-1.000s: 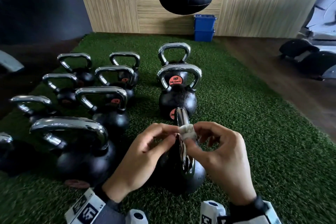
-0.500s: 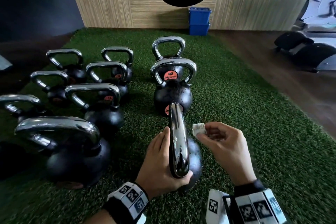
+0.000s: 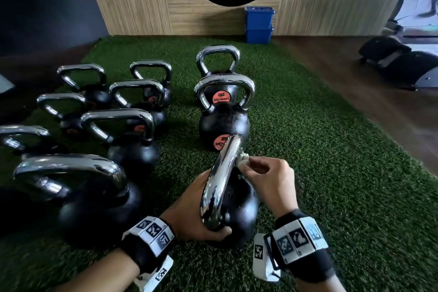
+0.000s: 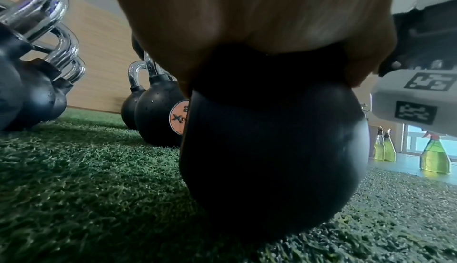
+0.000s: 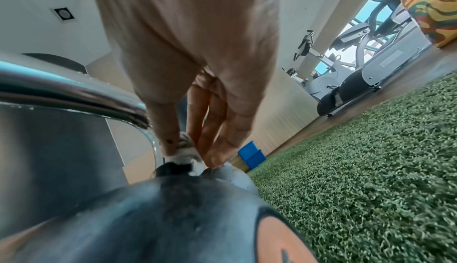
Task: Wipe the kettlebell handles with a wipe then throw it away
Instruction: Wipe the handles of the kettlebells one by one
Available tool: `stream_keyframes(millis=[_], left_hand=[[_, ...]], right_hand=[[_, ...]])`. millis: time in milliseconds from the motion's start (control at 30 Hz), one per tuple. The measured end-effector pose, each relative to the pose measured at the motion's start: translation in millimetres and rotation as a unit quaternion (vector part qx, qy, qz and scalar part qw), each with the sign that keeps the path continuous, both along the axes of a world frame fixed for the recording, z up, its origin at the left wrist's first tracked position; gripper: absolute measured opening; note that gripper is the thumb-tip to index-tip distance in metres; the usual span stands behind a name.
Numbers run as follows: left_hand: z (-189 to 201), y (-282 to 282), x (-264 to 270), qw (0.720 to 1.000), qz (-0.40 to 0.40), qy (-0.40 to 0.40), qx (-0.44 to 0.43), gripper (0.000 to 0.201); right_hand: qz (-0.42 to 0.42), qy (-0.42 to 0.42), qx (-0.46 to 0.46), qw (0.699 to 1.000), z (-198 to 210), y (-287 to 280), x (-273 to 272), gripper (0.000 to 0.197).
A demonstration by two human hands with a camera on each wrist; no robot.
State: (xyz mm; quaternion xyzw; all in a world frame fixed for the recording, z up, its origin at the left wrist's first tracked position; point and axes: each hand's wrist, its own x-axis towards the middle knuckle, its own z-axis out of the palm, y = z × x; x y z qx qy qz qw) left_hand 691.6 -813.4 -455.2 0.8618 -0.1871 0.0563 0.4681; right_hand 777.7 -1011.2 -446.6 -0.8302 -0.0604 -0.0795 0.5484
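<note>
The green turf mat (image 3: pixel 308 149) carries all your kettlebells, most of them grouped along its left edge, with a blue bin (image 3: pixel 259 22) just past its far edge against the wood-panelled wall. The nearest kettlebell (image 3: pixel 239 211) sits near the mat's near edge, in line with two more behind it toward the far edge. Its chrome handle (image 3: pixel 218 185) runs away from you. Your left hand (image 3: pixel 189 211) wraps the near end of that handle, thumb curled under the chrome. Your right hand (image 3: pixel 270 180) has its fingers (image 5: pixel 210 126) bunched round a small white wipe (image 3: pixel 243 160), pinching it against the handle's far right side, where the chrome meets the black body.
</note>
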Motion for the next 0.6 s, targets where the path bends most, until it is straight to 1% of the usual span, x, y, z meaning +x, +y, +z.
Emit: stream_keyframes(millis=[33,67,100,133,167,233,300,333,400,433,467,500,600], left_hand=[[-2,1,1,1.0,0.002,-0.002,-0.002,0.09],[-6,1,2,1.0,0.005,0.001,-0.002,0.091],[-9,2,3,1.0,0.008,0.012,-0.004,0.093],[-12,2,4,0.999,0.012,0.032,-0.015,0.095],[-15,3,5,0.998,0.013,0.053,-0.021,0.097],[-18,5,6,0.997,0.016,0.074,-0.01,0.103],[-20,6,7,0.997,0.019,0.075,-0.002,0.106],[-21,6,7,0.997,0.021,0.072,-0.009,0.106],[-21,5,7,0.998,0.024,0.057,-0.016,0.104],[-22,5,7,0.998,0.024,0.052,-0.013,0.103],[-22,4,7,0.998,0.022,0.05,-0.008,0.102],[-22,5,7,0.999,0.02,0.049,0.0,0.101],[-19,4,6,0.999,0.021,0.047,0.003,0.098]], right_hand=[[0.01,0.029,0.022,0.999,0,4,1,0.008],[0.014,0.041,0.019,0.999,2,7,1,0.018],[0.017,0.03,0.014,0.999,1,7,4,0.028],[0.015,0.011,0.009,1.0,3,6,6,0.033],[0.014,-0.016,0.017,1.0,5,6,8,0.03],[0.009,-0.073,0.035,0.997,14,5,8,0.01],[0.006,-0.118,0.009,0.993,18,4,8,0.023],[0.007,-0.111,0.008,0.994,19,4,8,0.023],[0.031,-0.08,0.003,0.996,22,2,9,0.014],[0.039,-0.083,-0.015,0.996,24,1,9,0.015],[0.039,-0.11,-0.036,0.992,28,0,8,0.019],[0.031,-0.154,-0.049,0.986,32,-1,6,0.023],[0.015,-0.277,-0.038,0.96,49,-1,-11,0.026]])
